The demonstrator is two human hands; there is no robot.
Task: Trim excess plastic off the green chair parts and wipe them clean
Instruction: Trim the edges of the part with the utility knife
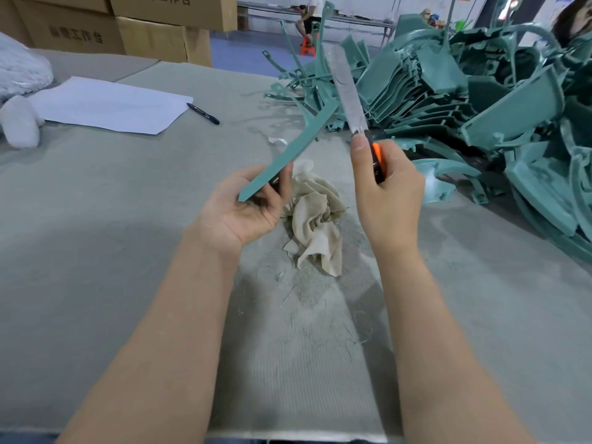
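My left hand grips the near end of a long, thin green chair part, which slants up and away to the right above the table. My right hand is wrapped round the orange and black handle of a flat metal file; the thumb lies along the handle and the blade points up and away. The blade stands just right of the part, and I cannot tell if they touch. A crumpled beige cloth lies on the table between and below my hands.
A big heap of green chair parts fills the right side of the grey table. White paper and a pen lie at the left, with cardboard boxes behind. Plastic shavings litter the table near me. A person sits far back.
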